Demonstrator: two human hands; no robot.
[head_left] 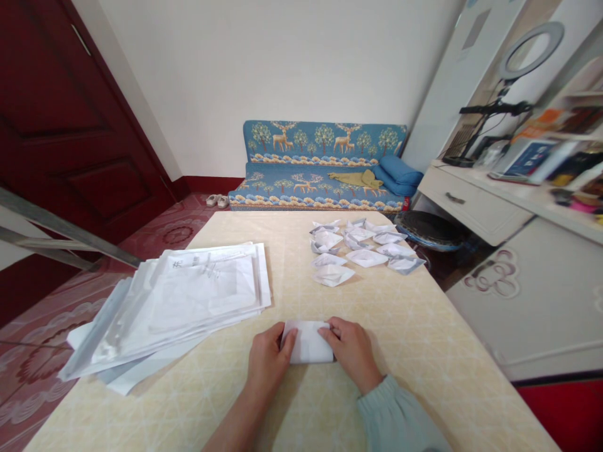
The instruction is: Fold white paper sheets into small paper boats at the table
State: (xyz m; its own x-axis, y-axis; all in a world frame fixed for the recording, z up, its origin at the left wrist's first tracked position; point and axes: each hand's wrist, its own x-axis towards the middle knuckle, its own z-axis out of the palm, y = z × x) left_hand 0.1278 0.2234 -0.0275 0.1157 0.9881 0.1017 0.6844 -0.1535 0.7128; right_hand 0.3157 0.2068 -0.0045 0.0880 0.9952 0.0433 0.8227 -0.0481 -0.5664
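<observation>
A small folded sheet of white paper (309, 344) lies at the near middle of the table, its long side running left to right. My left hand (269, 355) grips its left edge, thumb on top and fingers underneath. On the opposite edge, my right hand (351, 348) pinches the paper the same way, with the thumb pressed near the upper corner. Beyond my hands, several folded paper boats (366, 258) sit in rows on the table. To the left is a thick stack of paper sheets (202, 282), some with faint print.
The patterned cream table (400, 339) fills the foreground. Behind it stands a blue sofa (325, 169) with a deer print. A white cabinet (475, 207) carrying a ring light (532, 50) is on the right. A round dark stool (428, 229) stands beside the table, and a red door (70, 107) is at left.
</observation>
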